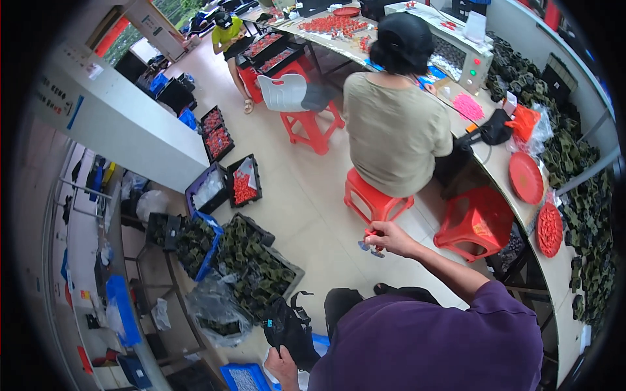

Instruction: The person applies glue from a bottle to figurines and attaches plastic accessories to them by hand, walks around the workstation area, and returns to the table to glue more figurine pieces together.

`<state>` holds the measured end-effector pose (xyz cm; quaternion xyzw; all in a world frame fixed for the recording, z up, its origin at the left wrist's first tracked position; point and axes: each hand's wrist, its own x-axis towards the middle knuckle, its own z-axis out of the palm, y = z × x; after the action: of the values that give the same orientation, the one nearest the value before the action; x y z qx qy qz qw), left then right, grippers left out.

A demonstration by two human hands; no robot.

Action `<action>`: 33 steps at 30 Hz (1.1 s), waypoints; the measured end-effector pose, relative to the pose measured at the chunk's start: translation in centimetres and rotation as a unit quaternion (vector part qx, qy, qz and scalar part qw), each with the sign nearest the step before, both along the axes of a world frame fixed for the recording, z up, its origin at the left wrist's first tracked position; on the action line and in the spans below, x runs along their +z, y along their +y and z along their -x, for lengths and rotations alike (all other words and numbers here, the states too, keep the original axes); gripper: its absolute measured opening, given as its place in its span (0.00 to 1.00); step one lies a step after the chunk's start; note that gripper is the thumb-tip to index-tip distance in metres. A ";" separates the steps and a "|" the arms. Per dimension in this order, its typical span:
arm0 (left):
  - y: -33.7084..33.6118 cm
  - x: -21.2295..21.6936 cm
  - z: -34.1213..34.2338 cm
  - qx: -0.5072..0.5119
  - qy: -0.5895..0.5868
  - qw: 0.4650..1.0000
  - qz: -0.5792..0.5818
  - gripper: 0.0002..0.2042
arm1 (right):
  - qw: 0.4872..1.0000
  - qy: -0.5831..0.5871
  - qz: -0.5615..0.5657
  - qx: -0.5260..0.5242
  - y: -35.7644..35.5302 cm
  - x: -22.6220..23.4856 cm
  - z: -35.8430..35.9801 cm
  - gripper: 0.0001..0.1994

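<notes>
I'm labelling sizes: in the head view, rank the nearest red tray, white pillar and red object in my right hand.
1. White pillar
2. Nearest red tray
3. Red object in your right hand

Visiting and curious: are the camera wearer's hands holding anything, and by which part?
Right hand: a small red-and-grey thing, held by its red part. Left hand: it cannot be told.

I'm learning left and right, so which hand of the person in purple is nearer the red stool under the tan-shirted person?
Right. The right hand is just below the red stool in the picture; the left hand is farther away, toward the lower left.
</notes>
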<state>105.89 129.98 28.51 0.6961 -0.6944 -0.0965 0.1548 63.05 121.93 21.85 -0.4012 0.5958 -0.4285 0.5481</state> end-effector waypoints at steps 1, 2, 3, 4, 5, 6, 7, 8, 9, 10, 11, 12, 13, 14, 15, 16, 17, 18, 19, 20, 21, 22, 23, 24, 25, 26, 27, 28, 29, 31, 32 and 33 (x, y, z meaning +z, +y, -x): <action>-3.5 -0.1 -0.4 -0.020 0.006 1.000 0.021 0.16 | 1.000 -0.013 0.007 0.022 -3.5 0.0 -0.4 0.13; -7.2 -0.2 -0.7 -0.042 0.012 0.998 0.042 0.15 | 1.000 -0.013 0.006 0.015 -6.8 -0.1 -0.4 0.13; -10.8 -0.2 -1.0 -0.056 0.026 0.997 0.041 0.16 | 1.000 -0.012 0.008 0.010 -10.1 -0.1 -0.4 0.13; -14.6 -0.3 -1.3 -0.064 0.026 0.997 0.040 0.16 | 1.000 -0.012 0.010 0.003 -13.3 -0.2 -0.4 0.13; -18.8 -0.5 -1.5 -0.078 0.031 0.996 0.028 0.16 | 0.999 -0.018 0.019 -0.027 -16.2 -1.1 -0.4 0.12; -23.0 -0.7 -1.6 -0.091 0.036 0.995 0.016 0.16 | 0.999 -0.017 0.019 -0.042 -19.1 -1.8 -0.1 0.12; -27.5 -1.2 -1.3 -0.094 0.038 0.995 -0.010 0.15 | 0.997 -0.009 0.001 -0.077 -22.1 -2.4 0.2 0.11; -31.5 -1.6 -1.5 -0.097 0.038 0.994 -0.014 0.15 | 0.995 -0.001 -0.019 -0.101 -25.1 -2.6 0.1 0.10; -35.7 -1.9 -1.5 -0.124 0.021 0.992 0.000 0.15 | 0.988 -0.018 -0.062 -0.142 -28.1 -2.2 0.0 0.10; -39.7 -1.3 -0.9 -0.148 0.005 0.989 0.011 0.14 | 0.986 -0.018 -0.070 -0.147 -30.6 -2.1 0.3 0.10; -43.9 -0.9 0.2 -0.170 0.021 0.985 0.023 0.14 | 0.984 -0.025 -0.059 -0.167 -33.0 -2.2 0.8 0.10; -48.0 0.0 0.9 -0.171 0.017 0.985 0.015 0.14 | 0.981 -0.035 -0.048 -0.184 -35.4 -2.2 1.1 0.10; -52.6 0.4 1.4 -0.191 0.016 0.981 0.010 0.14 | 0.977 -0.052 -0.055 -0.202 -37.9 -1.1 1.5 0.09; -57.1 1.0 1.9 -0.211 0.015 0.977 0.005 0.14 | 0.972 -0.056 -0.065 -0.221 -40.2 0.4 2.2 0.08; -61.6 1.7 2.8 -0.218 0.022 0.976 -0.001 0.14 | 0.963 -0.063 -0.057 -0.256 -42.4 0.4 3.1 0.07; -66.1 2.3 3.9 -0.225 0.031 0.974 -0.007 0.15 | 0.953 -0.069 -0.049 -0.292 -44.7 -0.3 4.3 0.07; -70.5 2.7 4.7 -0.230 0.054 0.972 -0.010 0.15 | 0.946 -0.073 -0.021 -0.314 -46.9 -1.7 5.7 0.06; -74.6 2.8 5.8 -0.236 0.051 0.970 -0.005 0.15 | 0.938 -0.077 0.007 -0.338 -49.5 -3.2 7.1 0.06; -78.4 3.1 7.2 -0.235 0.058 0.970 -0.002 0.15 | 0.932 -0.055 -0.031 -0.356 -52.5 -2.4 8.5 0.05; -82.0 3.3 8.6 -0.234 0.064 0.970 0.001 0.15 | 0.925 -0.055 -0.023 -0.375 -55.8 -2.5 9.7 0.06; -85.8 3.4 10.0 -0.233 0.075 0.969 -0.007 0.16 | 0.919 -0.047 -0.026 -0.390 -58.9 -3.1 11.4 0.06; -89.7 3.1 10.6 -0.236 0.050 0.970 0.018 0.16 | 0.913 -0.039 -0.030 -0.405 -61.9 -3.3 13.2 0.07; -93.8 2.6 11.2 -0.221 0.066 0.973 0.002 0.17 | 0.907 -0.033 -0.027 -0.419 -65.1 -3.3 15.0 0.07; -97.6 2.6 11.7 -0.205 0.079 0.976 -0.015 0.17 | 0.900 -0.028 -0.026 -0.434 -68.2 -2.9 16.3 0.07; -101.2 3.4 13.2 -0.214 0.071 0.974 -0.021 0.17 | 0.888 -0.043 -0.002 -0.458 -71.3 -2.5 17.4 0.07; -104.7 4.3 14.9 -0.194 0.124 0.972 -0.042 0.18 | 0.881 -0.045 0.000 -0.471 -74.4 -1.9 18.3 0.07; -107.6 4.8 16.6 -0.168 0.178 0.968 -0.063 0.19 | 0.875 -0.053 0.002 -0.481 -77.5 -1.6 19.1 0.07; -111.3 4.9 17.1 -0.186 0.195 0.962 -0.049 0.19 | 0.868 -0.060 0.004 -0.492 -80.4 -1.3 20.0 0.07; -114.7 5.5 18.3 -0.187 0.196 0.961 -0.057 0.18 | 0.864 -0.060 -0.004 -0.499 -82.9 -1.0 21.0 0.07; -121.3 6.6 21.2 -0.197 0.196 0.958 -0.072 0.18 | 0.874 -0.036 0.030 -0.484 -87.8 -0.9 23.0 0.08; -124.7 7.0 23.0 -0.213 0.194 0.954 -0.084 0.17 | 0.873 -0.025 0.032 -0.486 -89.9 -0.8 24.1 0.07; -128.0 7.1 24.8 -0.231 0.192 0.949 -0.096 0.17 | 0.865 -0.003 0.029 -0.501 -91.7 -1.1 25.3 0.07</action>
<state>81.12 1.98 35.60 0.4963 -0.7808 -0.3279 0.1912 37.72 30.18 20.73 -0.0636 0.7022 -0.6637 0.2497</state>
